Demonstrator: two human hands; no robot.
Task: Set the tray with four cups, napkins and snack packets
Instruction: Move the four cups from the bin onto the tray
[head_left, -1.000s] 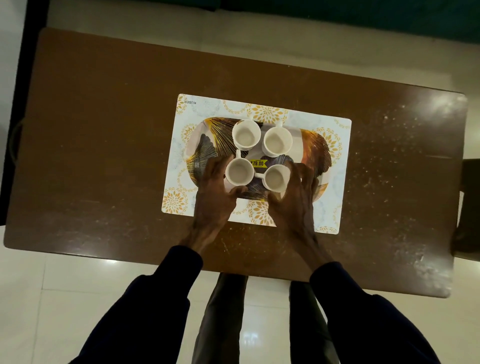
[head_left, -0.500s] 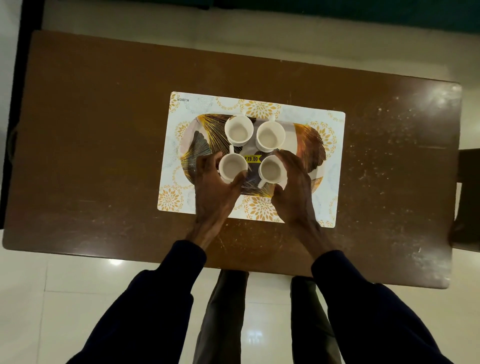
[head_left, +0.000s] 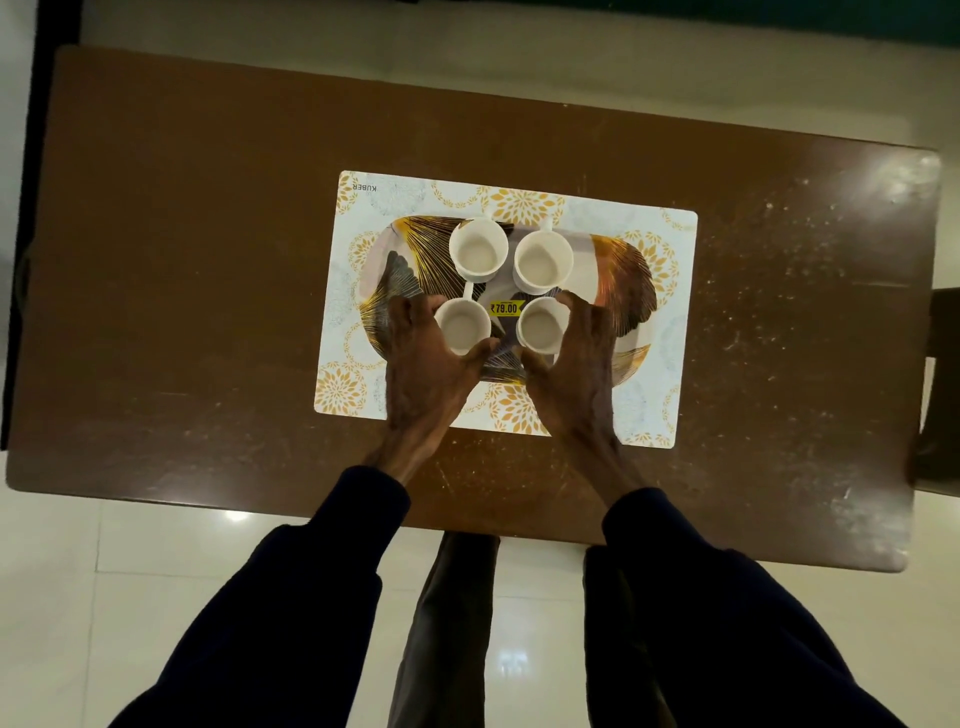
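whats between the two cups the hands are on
In the head view, a yellow price sticker on the tray sits between the near left cup, under the left hand, and the near right cup, under the right hand.

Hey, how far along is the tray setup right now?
Done: four white cups sit on the tray, two at the far side. In hand: the left hand grips the near left cup, and the right hand the near right cup. Left: napkins and snack packets; none are in view.
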